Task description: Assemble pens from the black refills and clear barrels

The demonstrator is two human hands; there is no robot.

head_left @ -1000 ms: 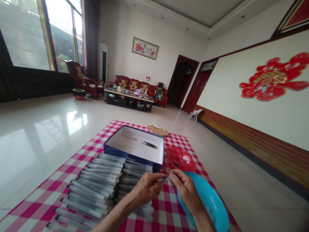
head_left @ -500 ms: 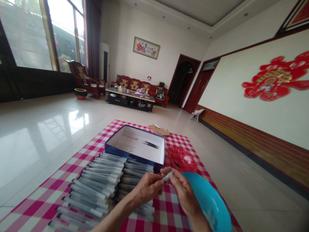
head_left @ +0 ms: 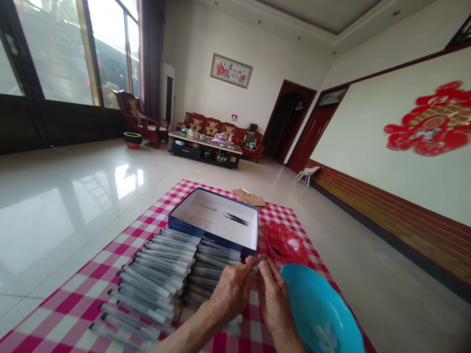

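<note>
My left hand (head_left: 234, 285) and my right hand (head_left: 271, 290) meet above the cloth, fingers pinched round a small clear pen part (head_left: 256, 267). It may be a cap; the fingers cover most of it. Left of my hands lie two rows of pens with frosted barrels: the left row (head_left: 158, 267) has dark ends pointing left, and the right row (head_left: 211, 264) is partly hidden by my left arm. Just beyond my hands stands a shallow blue box (head_left: 206, 230) with a white inside, holding several thin black refills (head_left: 237, 219).
At my right stands a turquoise basin (head_left: 316, 294) with pale clear pieces in it, blurred. Behind it sits a red scalloped bowl (head_left: 285, 242). Flattened cardboard (head_left: 250, 197) lies at the far edge of the checked tablecloth (head_left: 121, 255). A low table (head_left: 204, 147) stands across the room.
Both hands have drawn closer together round the small pen part, and less of it shows. The whole view has shifted slightly, so the scene sits a little further right.
</note>
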